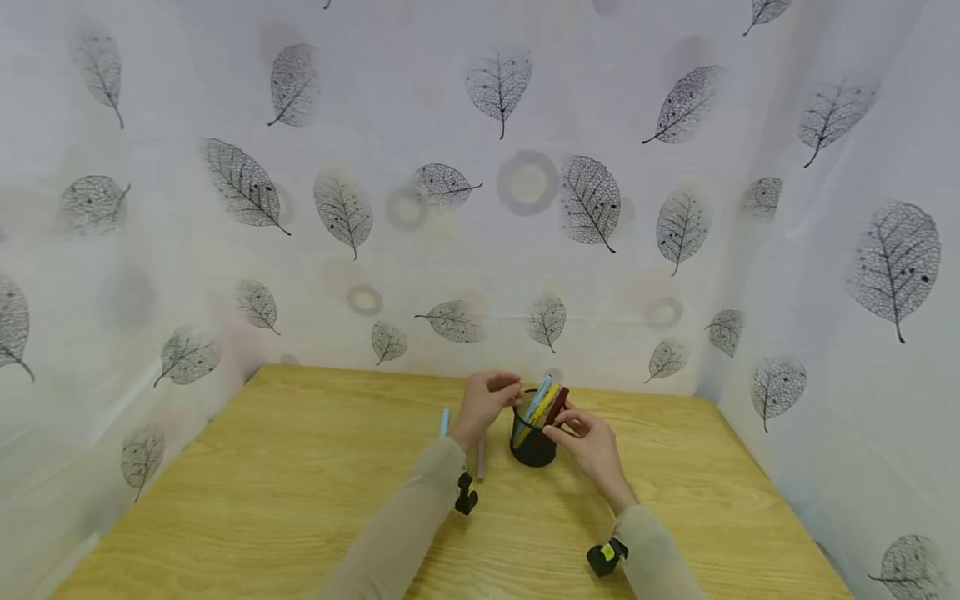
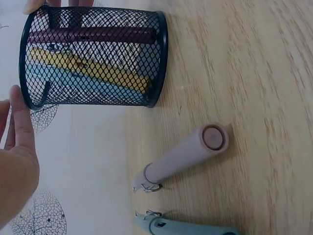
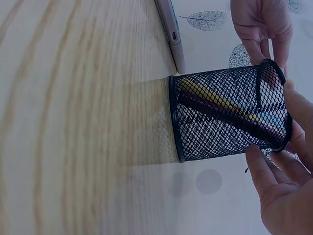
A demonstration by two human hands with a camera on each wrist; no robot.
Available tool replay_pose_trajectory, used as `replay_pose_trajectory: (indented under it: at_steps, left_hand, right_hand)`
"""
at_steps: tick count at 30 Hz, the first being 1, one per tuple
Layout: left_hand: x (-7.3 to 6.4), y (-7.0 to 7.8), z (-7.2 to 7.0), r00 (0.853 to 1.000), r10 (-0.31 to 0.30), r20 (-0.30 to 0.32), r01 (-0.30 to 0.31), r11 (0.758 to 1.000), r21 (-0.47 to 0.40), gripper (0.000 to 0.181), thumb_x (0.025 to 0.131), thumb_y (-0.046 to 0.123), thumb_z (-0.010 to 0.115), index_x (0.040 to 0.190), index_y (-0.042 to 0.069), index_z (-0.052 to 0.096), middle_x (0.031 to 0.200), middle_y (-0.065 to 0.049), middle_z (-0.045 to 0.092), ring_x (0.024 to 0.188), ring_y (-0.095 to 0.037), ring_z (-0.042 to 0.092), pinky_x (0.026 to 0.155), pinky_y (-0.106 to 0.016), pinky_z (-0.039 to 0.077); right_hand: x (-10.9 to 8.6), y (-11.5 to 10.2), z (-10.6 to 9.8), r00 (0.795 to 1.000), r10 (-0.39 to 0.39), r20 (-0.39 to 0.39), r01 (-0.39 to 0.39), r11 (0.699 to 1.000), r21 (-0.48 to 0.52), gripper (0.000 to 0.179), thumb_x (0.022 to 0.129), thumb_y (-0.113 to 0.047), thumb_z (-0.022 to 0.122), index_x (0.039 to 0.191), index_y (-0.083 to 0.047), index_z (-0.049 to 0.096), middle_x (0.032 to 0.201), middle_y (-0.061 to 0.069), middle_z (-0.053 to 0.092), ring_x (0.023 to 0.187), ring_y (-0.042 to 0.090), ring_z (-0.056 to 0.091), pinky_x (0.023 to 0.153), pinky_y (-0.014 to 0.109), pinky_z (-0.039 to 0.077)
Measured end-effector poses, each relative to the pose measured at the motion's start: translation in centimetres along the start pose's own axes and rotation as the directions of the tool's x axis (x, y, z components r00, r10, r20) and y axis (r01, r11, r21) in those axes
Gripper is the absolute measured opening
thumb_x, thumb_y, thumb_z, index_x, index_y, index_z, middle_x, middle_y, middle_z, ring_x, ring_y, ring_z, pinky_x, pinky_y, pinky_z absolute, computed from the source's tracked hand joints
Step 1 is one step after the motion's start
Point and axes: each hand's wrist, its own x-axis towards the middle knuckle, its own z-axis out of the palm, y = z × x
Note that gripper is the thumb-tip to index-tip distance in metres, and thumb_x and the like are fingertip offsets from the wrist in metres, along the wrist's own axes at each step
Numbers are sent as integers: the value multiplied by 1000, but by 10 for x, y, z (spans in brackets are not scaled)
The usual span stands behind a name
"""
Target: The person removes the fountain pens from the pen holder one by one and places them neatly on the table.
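A black mesh pen holder [image 1: 533,452] stands upright on the table. Inside it lean a light blue pen [image 1: 541,394], a yellow pen [image 1: 549,403] and a dark red pen [image 1: 557,407]. My right hand [image 1: 592,450] holds the holder near its top, thumb at the front and fingers round the right side. At the left of the rim is my left hand [image 1: 486,406]; its fairly straight fingertips touch the rim in the left wrist view and carry nothing visible. Beside the holder lie a pinkish-grey pen [image 2: 183,157] and a blue-green pen [image 2: 193,226], both partly behind the left arm in the head view.
The wood-grain table [image 1: 300,467] reaches back to a pale curtain [image 1: 420,267] printed with dark leaves, which also hangs along both sides. Black camera mounts sit on the left wrist [image 1: 466,495] and the right wrist [image 1: 604,557].
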Motion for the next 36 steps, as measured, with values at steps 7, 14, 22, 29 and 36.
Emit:
replay_pose_trajectory:
  at_steps: [7,14,22,29,36]
  left_hand:
    - [2,3,6,1000,5,22,-5,1000,6,24,94,-1,61,117,-6,66,110,-25,68,97,-33,70,89,-46,57]
    - [5,13,16,1000,21,12,-22,988,153,23,93,4,65,115,1,70,113,-20,69,94,-22,67,79,-39,60]
    - [8,18,28,995,60,84,-91,901,425,28,95,10,65,123,8,67,123,-13,65,103,-24,64,74,-29,57]
    - [11,10,30,992,89,89,-122,858,499,31,94,11,66,124,17,66,128,-11,60,90,-17,61,63,-24,52]
    - [7,12,40,994,61,87,-99,821,563,37,94,9,65,130,19,63,129,-10,57,70,-15,52,53,-23,45]
  right_hand:
    - [1,-3,1,1000,-5,-3,5,1000,6,27,82,-22,80,97,-3,68,145,14,51,126,33,56,99,48,51]
    - [4,-5,0,1000,-3,-10,3,1000,-4,25,83,-20,80,96,-2,68,146,15,50,126,35,56,100,47,50]
    - [5,-4,-1,1000,-15,-11,15,1000,-15,24,83,-21,80,95,-3,69,144,16,52,125,34,56,99,45,51]
    - [5,-5,1,1000,-14,-9,14,1000,1,26,83,-20,80,97,-1,68,144,15,52,126,35,56,100,46,51]
    - [2,-3,0,1000,-15,5,15,1000,-2,28,83,-22,79,98,-2,68,146,15,50,127,34,55,99,43,51]
